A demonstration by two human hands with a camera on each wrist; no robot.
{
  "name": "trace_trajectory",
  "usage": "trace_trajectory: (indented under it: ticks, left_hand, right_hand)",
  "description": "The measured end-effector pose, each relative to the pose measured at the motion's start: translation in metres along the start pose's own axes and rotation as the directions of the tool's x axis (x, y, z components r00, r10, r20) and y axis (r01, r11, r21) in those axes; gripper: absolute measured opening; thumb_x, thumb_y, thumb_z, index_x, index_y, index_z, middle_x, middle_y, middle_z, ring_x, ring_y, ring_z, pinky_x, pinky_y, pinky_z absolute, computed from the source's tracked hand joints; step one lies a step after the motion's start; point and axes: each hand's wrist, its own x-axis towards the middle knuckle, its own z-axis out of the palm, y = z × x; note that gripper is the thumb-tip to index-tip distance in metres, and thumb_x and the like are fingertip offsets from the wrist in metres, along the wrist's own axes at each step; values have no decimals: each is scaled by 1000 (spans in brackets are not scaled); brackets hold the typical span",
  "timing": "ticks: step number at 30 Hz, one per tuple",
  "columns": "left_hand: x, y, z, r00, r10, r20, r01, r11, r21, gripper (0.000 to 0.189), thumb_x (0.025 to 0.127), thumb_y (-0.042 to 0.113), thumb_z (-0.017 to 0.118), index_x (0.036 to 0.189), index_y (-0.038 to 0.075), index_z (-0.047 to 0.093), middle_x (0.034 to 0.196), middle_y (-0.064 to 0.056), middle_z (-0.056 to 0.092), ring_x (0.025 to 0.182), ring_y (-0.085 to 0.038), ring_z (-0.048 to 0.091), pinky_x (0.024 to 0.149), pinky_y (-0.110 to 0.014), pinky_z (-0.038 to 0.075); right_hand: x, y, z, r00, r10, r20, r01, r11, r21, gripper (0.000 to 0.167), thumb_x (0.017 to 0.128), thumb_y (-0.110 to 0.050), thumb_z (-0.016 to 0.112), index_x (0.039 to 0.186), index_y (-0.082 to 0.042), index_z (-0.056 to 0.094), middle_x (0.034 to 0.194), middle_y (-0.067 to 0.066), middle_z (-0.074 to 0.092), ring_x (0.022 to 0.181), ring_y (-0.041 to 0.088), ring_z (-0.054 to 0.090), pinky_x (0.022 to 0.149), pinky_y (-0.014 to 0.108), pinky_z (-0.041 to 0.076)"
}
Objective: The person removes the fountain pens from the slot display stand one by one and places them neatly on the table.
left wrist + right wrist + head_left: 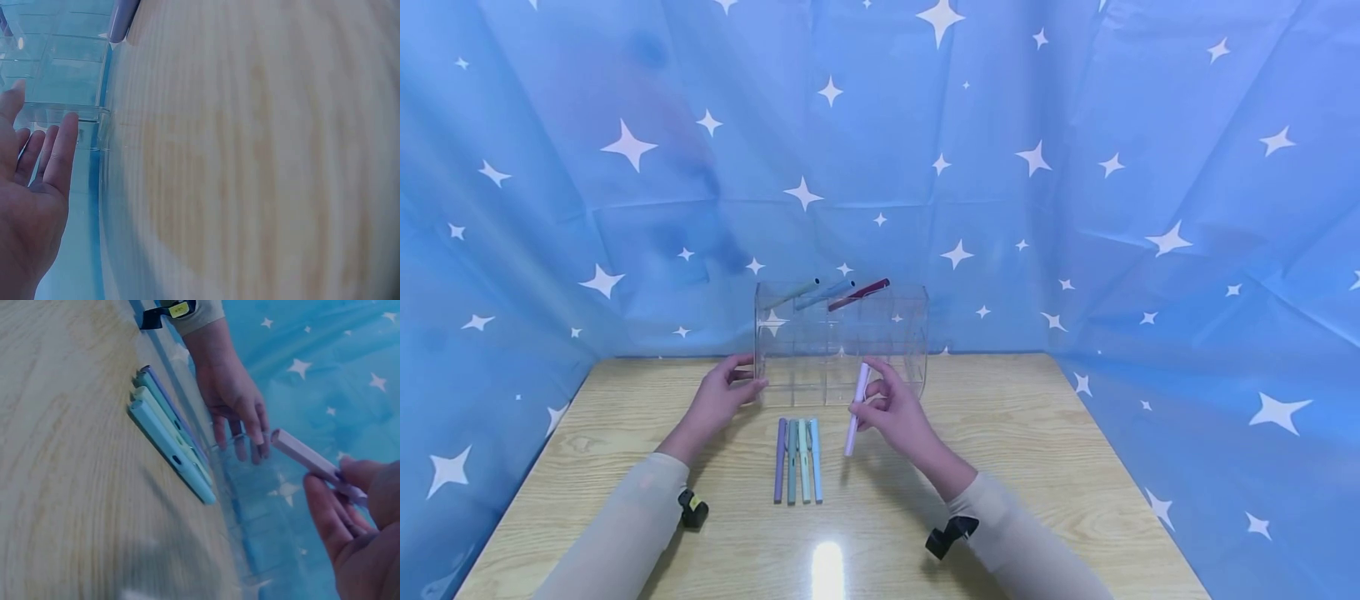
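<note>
My right hand [891, 412] pinches a pale lilac pen [857, 408] between thumb and fingers, in front of the clear acrylic organizer [808, 397]. The same lilac pen [312, 459] slants in the right wrist view. At the organizer's left side is my left hand [718, 404], its fingers extended and right at the clear wall in the left wrist view. Three pens lean inside the organizer's top: a green one [797, 292], a blue one [827, 295] and a dark red one [859, 295].
On the wooden table [1037, 467], a row of pens lies before the organizer: purple [780, 462], teal [792, 467], pale green [804, 467] and light blue [816, 467]. Behind the table hangs a blue curtain [880, 150] with white stars.
</note>
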Motion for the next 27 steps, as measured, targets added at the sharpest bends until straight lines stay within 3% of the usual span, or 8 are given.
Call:
trace_trajectory:
  ticks: [17,22,27]
  left_hand:
    - [0,-1,0,1000,-5,11,5,1000,-18,70,108,20,76,167,2,42,157,-29,52,143,-46,55,103,-43,65]
    - [-1,0,0,1000,2,8,-2,1000,-11,68,108,20,76,165,2,44,156,-29,53,142,-46,56,101,-40,66]
    - [1,-1,0,1000,10,0,-10,1000,6,67,108,20,77,164,0,45,155,-30,53,142,-46,56,99,-34,66]
  right_hand:
    - [-5,15,17,993,63,99,-65,998,23,84,100,5,78,171,-14,39,108,14,62,83,23,77,78,47,72]
    - [-6,19,24,987,99,126,-104,994,29,85,98,6,78,171,-15,39,110,16,61,83,23,76,81,52,72]
    - [-4,25,28,987,103,126,-98,994,-44,82,97,6,80,168,-9,43,107,16,65,82,20,73,82,55,71]
